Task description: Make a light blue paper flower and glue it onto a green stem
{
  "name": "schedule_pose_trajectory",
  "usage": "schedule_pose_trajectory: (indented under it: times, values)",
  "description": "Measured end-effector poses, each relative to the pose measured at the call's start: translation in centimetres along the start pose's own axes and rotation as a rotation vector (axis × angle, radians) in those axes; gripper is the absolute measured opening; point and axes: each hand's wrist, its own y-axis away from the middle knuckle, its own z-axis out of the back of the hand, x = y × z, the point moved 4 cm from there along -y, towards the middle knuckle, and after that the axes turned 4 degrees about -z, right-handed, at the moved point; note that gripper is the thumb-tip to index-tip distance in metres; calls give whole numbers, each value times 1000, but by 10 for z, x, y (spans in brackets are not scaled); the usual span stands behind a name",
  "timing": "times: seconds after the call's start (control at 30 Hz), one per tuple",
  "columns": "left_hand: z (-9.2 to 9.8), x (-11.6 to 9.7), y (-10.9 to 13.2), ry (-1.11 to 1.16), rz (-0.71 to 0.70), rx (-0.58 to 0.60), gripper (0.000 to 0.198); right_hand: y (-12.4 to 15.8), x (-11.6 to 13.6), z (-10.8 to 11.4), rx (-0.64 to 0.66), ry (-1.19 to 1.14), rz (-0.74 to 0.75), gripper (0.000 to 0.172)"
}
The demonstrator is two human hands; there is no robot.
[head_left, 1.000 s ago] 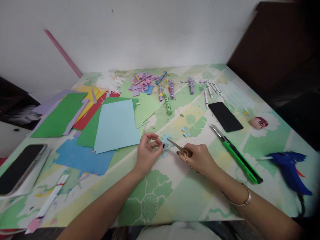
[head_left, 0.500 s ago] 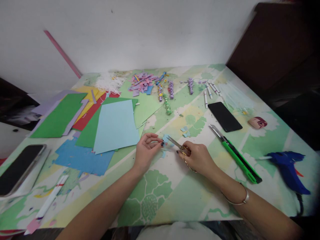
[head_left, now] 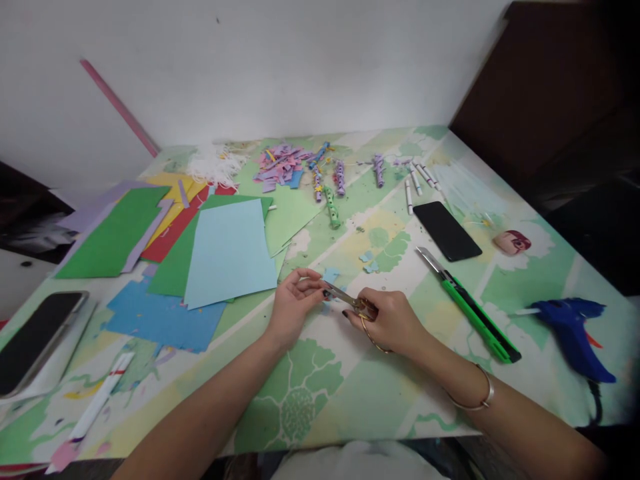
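My left hand [head_left: 291, 303] pinches a small light blue paper piece [head_left: 331, 275] between thumb and fingertips, just above the table. My right hand [head_left: 393, 320] grips small gold-handled scissors [head_left: 347, 299], fingers through the loops. The scissor blades point left and their tips reach my left fingertips and the paper. A few tiny blue paper cut-outs [head_left: 371, 262] lie on the table beyond the hands.
Coloured paper sheets [head_left: 227, 250] cover the left half of the table. A green utility knife [head_left: 470, 305], black phone [head_left: 447, 231], blue glue gun [head_left: 575, 327] and markers [head_left: 413, 180] lie to the right. Paper scraps [head_left: 283, 165] sit at the back. Another phone [head_left: 35, 340] rests far left.
The scissors have moved left, and their tips now meet the blue paper piece at my left fingertips. My left hand has stayed almost in place.
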Motion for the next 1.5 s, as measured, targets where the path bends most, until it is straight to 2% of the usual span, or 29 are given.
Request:
schedule_pose_trajectory:
  times: [1.1,1.5]
  values:
    - [-2,-4,2,-155,-29,-1,28,2,-2,-1,-97,100,69,23]
    - [-1,-6,2,-185,-49,-45,32,0,-6,-2,-46,146,39,22]
